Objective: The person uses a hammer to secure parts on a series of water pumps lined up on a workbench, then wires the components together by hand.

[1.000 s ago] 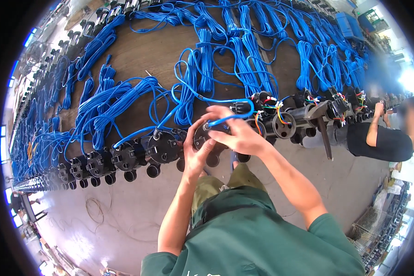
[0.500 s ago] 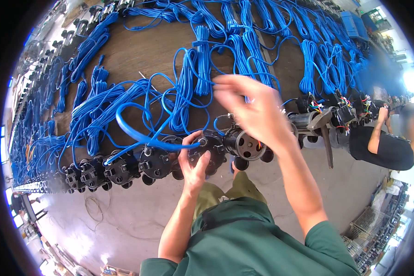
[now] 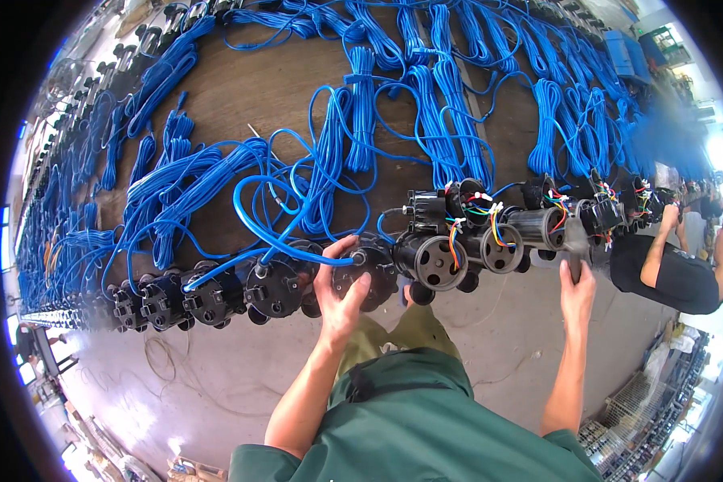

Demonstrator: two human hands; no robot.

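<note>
Left hand: wrapped around the front of one round black pump housing at the near edge of the desk, thumb on top, fingers spread over its face. Blue cable, smooth and round, loops upward from this housing and back down to the units on the left.

Right hand: well apart from the left, closed on the handle of a dark tool pointing up toward the units on the right.

Left of the held housing: at least four more black round housings in a row, touching one another; further ones blur toward the rim, count not determinable.

Right of the held housing: three cylindrical motor bodies lying on their sides, dark metal, flat round end faces with small holes, short multicoloured wires on top.

Desk surface: brown, wood-like, covered with many coiled bundles of blue cable, too many to count.

Floor: grey, smooth concrete.

Right rim: a second person in a black shirt, one arm raised to the row.
</note>
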